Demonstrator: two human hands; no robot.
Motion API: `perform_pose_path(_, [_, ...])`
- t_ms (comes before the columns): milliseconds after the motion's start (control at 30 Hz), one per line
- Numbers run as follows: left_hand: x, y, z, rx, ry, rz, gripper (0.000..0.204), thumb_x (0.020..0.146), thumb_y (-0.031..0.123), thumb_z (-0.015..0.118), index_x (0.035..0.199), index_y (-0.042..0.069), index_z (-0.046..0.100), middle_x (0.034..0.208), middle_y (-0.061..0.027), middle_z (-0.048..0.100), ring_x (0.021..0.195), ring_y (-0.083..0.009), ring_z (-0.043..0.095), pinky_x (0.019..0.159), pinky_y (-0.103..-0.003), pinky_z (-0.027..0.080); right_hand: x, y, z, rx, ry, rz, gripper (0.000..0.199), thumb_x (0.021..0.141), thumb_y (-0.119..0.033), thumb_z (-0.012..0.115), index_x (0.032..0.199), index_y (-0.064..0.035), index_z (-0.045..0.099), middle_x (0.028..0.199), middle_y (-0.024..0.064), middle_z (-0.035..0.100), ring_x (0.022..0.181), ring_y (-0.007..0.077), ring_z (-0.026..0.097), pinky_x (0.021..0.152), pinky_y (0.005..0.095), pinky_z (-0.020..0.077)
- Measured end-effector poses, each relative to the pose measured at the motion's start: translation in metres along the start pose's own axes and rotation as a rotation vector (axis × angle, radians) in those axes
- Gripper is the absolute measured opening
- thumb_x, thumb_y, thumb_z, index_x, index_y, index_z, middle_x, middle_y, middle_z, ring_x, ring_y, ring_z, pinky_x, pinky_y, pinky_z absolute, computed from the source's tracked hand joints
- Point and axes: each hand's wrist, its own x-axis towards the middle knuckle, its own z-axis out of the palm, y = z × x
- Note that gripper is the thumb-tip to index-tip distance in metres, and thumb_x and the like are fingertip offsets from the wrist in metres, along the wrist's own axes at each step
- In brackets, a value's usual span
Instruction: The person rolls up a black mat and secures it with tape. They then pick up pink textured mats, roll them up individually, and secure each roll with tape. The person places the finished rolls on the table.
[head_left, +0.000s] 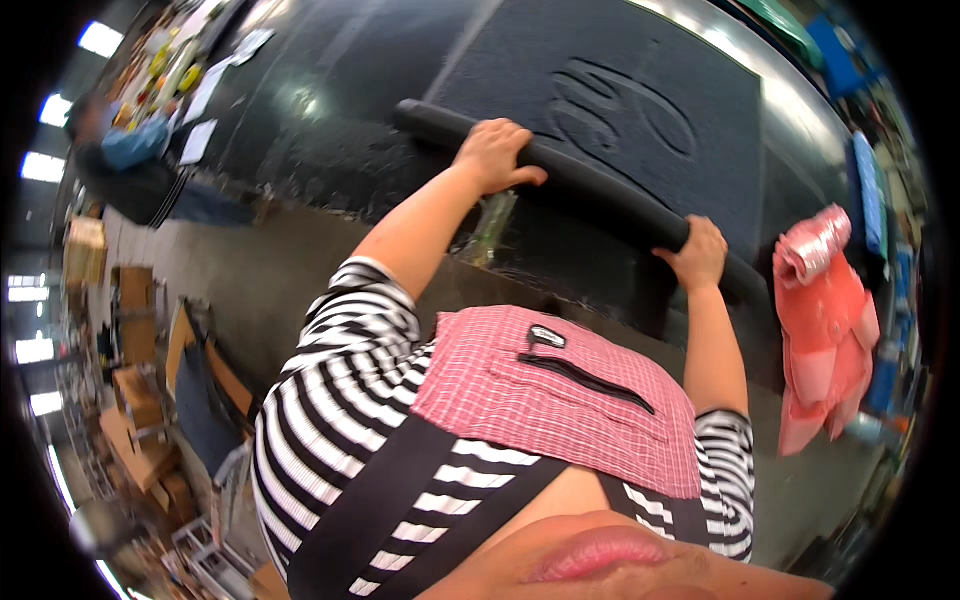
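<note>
A dark mat (510, 60) with large curved shapes on its surface lies on a black worktable (290, 120). Its near part forms a long dark roll (600, 195) that runs slantwise across the table's near side. My left hand (490, 157) grips the roll left of its middle, fingers over the top and thumb toward me. Farther right, my right hand (700, 252) clasps it in the same way. The roll's left end sticks out past my left hand, and its other end reaches beyond my right hand. The undersides of both grips are hidden.
Pink plastic sheeting (825, 330) hangs at the table's right side, with a blue roll (868, 190) behind it. White papers (200, 140) lie at the far left. Another person (130, 165) stands by the table's left end. Cardboard boxes (140, 400) stand on the left.
</note>
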Motion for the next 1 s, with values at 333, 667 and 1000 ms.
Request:
perform_pose_path(333, [0.003,0.01,-0.029,0.146,-0.473,-0.07,0.071,0.062,0.046,0.092,0.118,0.01,0.066,0.119,-0.012,0.066,0.12,-0.0345,0.058,0.102,-0.047,0.044,0.006,-0.005,-0.034,0.113,-0.36,-0.011,0.062,0.064,-0.048,0.092,0.104,-0.0065,0.07,0.107,0.013,0.07,0.108,0.0349,0.064,0.097,0.0438,0.0493])
perform_pose_path(667, [-0.021,0.037,-0.049,-0.283,-0.43,-0.012,0.071,0.057,0.041,0.095,0.115,0.009,0.07,0.12,-0.0117,0.06,0.12,-0.0358,0.057,0.103,-0.042,0.048,-0.03,0.03,-0.036,0.57,-0.224,-0.131,0.079,0.048,-0.037,0.098,0.11,-0.0031,0.062,0.117,0.0173,0.06,0.115,0.0401,0.057,0.096,0.0439,0.0486])
perform_pose_path(1000, [-0.011,-0.006,-0.023,-0.238,-0.452,-0.009,0.038,0.086,0.041,0.074,0.104,0.008,0.077,0.098,-0.0109,0.069,0.098,-0.0312,0.067,0.088,-0.042,0.053,-0.108,0.101,-0.035,-0.084,0.27,0.326,0.041,0.093,-0.049,0.065,0.102,-0.0102,0.077,0.103,0.0135,0.073,0.105,0.0356,0.066,0.09,0.0447,0.0514])
